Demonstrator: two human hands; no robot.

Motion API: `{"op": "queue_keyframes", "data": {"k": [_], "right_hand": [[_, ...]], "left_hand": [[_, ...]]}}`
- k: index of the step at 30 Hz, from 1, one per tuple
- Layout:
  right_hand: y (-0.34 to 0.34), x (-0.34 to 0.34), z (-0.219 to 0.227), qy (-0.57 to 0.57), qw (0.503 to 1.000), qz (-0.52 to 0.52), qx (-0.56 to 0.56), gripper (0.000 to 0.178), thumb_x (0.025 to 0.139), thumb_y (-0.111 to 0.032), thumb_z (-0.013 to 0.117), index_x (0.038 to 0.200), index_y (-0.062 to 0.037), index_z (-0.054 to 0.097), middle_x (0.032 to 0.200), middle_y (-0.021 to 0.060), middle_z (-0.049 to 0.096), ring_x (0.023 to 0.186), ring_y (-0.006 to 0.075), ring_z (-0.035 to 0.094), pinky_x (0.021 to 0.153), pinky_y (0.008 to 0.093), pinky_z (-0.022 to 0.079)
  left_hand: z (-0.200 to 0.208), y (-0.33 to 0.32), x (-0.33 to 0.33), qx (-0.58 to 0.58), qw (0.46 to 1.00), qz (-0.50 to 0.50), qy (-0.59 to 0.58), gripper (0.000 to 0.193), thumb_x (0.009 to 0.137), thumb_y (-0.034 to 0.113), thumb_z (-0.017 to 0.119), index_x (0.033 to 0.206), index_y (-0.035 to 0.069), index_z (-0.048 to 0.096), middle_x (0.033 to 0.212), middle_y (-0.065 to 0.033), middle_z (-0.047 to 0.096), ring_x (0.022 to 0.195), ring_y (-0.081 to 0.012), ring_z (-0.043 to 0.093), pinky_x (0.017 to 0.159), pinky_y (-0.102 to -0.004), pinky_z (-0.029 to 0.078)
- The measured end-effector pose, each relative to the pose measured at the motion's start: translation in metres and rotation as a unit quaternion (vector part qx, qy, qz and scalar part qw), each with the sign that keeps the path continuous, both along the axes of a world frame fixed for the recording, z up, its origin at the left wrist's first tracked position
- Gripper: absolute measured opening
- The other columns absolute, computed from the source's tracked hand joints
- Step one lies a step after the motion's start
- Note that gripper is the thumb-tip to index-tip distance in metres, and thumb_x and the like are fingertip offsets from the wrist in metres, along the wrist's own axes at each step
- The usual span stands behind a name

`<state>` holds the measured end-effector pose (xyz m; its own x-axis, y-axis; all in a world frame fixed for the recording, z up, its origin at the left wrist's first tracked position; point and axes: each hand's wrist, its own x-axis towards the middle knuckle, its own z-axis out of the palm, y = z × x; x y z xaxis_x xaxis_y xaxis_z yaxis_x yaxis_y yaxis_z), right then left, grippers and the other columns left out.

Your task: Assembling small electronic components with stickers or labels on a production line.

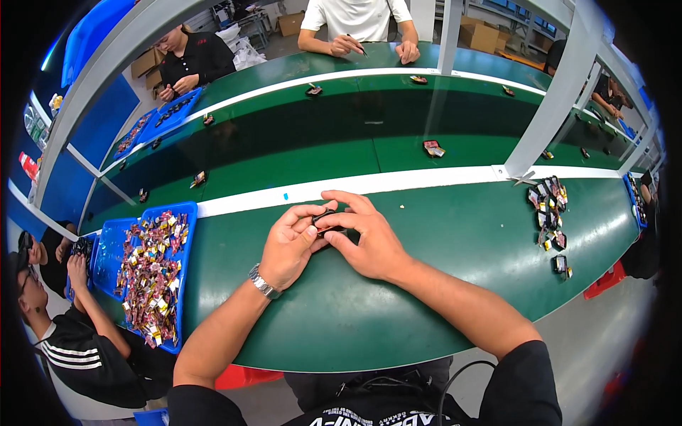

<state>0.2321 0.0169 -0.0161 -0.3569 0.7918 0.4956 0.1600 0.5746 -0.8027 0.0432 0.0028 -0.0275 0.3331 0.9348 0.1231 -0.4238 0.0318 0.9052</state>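
Over the green tabletop, my left hand (285,247) and my right hand (371,236) meet in front of me. Their fingers are closed around a small black plastic part (325,219) with a bit of red showing; the fingers cover most of it, so its exact kind is unclear. A metal-band watch (263,282) is on my left wrist. Left of my hands stands a blue tray (187,245) heaped with small reddish, white and yellow pieces. To the right, a loose pile of black parts with white and yellow labels (547,213) lies on the table.
A white strip (249,201) separates my tabletop from a green conveyor belt (398,153) carrying scattered black parts. A grey post (554,92) rises at right. Co-workers sit across the belt and at my left, near more blue trays (170,117). A tiny blue scrap (285,197) lies on the strip.
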Motion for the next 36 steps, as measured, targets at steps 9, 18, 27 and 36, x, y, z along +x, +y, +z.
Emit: {"op": "queue_keyframes", "data": {"k": [9,18,27,36], "right_hand": [[0.0,0.002,0.01,-0.025,0.986,-0.076,0.149,0.011,0.078,0.0,0.07,0.088,-0.0048,0.067,0.108,0.0068,0.06,0.099,0.0255,0.06,0.078,0.033,0.053],[-0.004,-0.004,0.012,-0.075,0.97,-0.093,0.214,0.019,0.073,0.004,0.074,0.089,-0.0046,0.069,0.096,0.0064,0.062,0.084,0.0229,0.061,0.068,0.0318,0.052],[0.0,-0.008,0.006,-0.106,0.949,-0.127,0.267,0.02,0.074,0.001,0.076,0.092,-0.0035,0.07,0.09,0.0063,0.063,0.081,0.0223,0.062,0.066,0.0325,0.053],[0.001,-0.008,0.002,-0.137,0.936,-0.136,0.295,0.009,0.076,0.0,0.071,0.082,-0.0027,0.065,0.09,0.0053,0.06,0.084,0.0223,0.061,0.066,0.0327,0.053]], "left_hand": [[0.0,-0.003,0.003,-0.036,0.999,-0.002,-0.015,0.033,0.1,0.009,0.054,0.131,0.002,0.047,0.131,-0.0116,0.059,0.117,-0.0195,0.06,0.101,-0.0406,0.051],[0.002,-0.004,0.002,-0.047,0.999,-0.002,-0.006,0.032,0.102,0.008,0.05,0.132,0.0,0.046,0.127,-0.0117,0.06,0.116,-0.0191,0.06,0.102,-0.0401,0.051],[0.005,-0.003,0.003,-0.071,0.997,0.002,-0.004,0.033,0.1,0.011,0.055,0.132,0.003,0.047,0.121,-0.0083,0.062,0.114,-0.0175,0.061,0.1,-0.039,0.052],[0.008,-0.004,0.007,-0.071,0.996,0.036,0.029,0.026,0.1,0.01,0.054,0.125,0.003,0.052,0.115,-0.0067,0.064,0.109,-0.0162,0.062,0.096,-0.0389,0.054]]}}
